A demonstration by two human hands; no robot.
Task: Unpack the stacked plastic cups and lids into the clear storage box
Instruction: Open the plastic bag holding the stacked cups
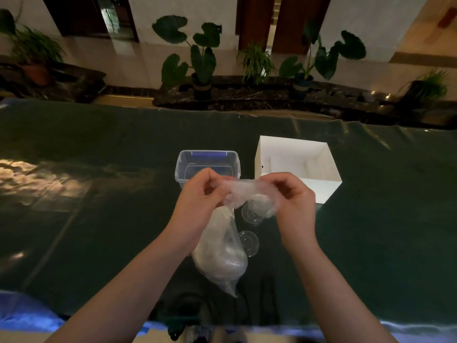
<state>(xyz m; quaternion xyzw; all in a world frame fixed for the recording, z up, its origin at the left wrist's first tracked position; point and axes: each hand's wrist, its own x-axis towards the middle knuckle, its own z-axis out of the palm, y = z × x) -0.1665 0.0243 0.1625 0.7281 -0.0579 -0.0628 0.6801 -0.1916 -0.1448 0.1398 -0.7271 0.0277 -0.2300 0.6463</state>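
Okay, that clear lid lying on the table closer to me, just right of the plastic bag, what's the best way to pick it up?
Pinch the clear lid by its rim on the right edge, coming from above and from the right. It seems to lie flat on the dark table cover, and its left edge sits against the plastic bag, so the right side is probably freer.

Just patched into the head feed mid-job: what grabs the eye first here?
Both hands, left hand and right hand, pinch the mouth of a clear plastic bag that hangs to the dark green table. Behind them stand the clear storage box and, to its right, an open white box. Two clear lids lie beside the bag.
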